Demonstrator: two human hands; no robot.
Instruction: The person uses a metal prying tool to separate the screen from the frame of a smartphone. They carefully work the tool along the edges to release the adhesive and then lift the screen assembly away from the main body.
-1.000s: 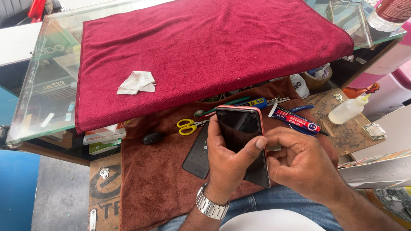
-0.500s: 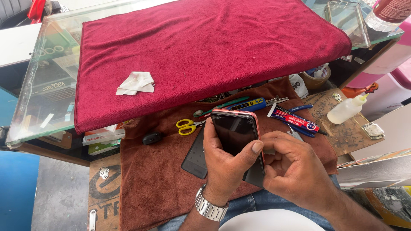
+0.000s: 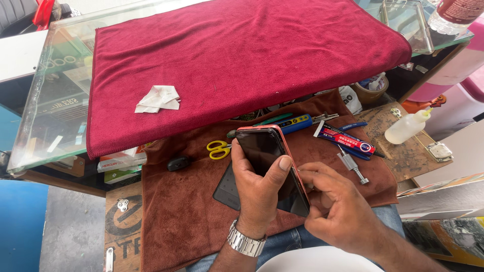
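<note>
Left hand (image 3: 259,189) fingers (image 3: 284,164) clamped around the dark-screened phone (image 3: 269,166), thumb on the glass; phone held tilted above the brown cloth (image 3: 186,216) on the lap, below the desk (image 3: 45,116). Right hand (image 3: 335,209) fingers pinched together at the phone's right edge; what they grip cannot be told. Step in hand, judged: working the side seam; the next move needs steady, light pressure along that edge.

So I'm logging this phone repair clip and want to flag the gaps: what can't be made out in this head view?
- Right hand: its fingertips press at the edge of the dark red-rimmed smartphone; any tool held is too small to tell.
- Phone's lower end: covered by the left hand.
- Flat dark panel on the brown cloth: partly under the left hand.
- Yellow-handled scissors: blades behind the phone.
</note>
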